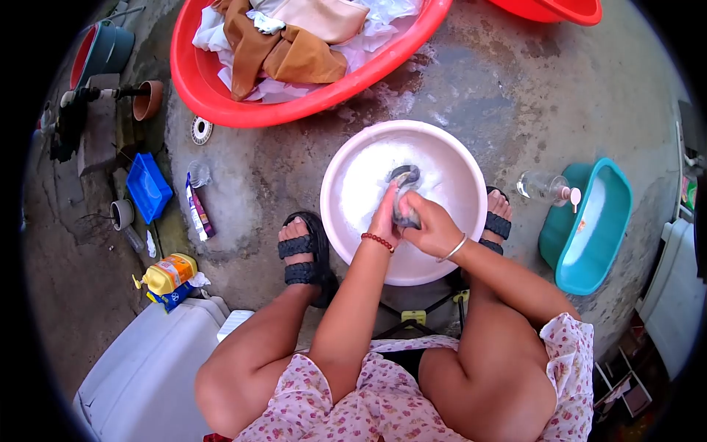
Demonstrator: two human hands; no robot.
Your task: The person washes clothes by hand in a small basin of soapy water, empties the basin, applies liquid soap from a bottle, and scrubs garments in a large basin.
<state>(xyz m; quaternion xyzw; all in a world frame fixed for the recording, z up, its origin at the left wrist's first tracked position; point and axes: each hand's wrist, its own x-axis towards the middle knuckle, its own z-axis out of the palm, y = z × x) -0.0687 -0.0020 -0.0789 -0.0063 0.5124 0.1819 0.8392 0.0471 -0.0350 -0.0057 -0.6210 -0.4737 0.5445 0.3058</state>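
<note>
Both my hands are over a pale pink round basin with a white, soapy-looking inside. My left hand, with a red bead bracelet at the wrist, is closed on a small wet grey cloth. My right hand, wearing a silver-coloured bangle, grips the same cloth from the other side. Dark ends of the cloth stick out above and below my fingers. Its exact kind is hidden by the hands. The basin stands on the ground between my two sandalled feet.
Ahead is a large red tub heaped with brown, beige and white cloth. A teal basin and a clear bottle are at right. Left are a blue tray, a purple packet and a yellow bottle.
</note>
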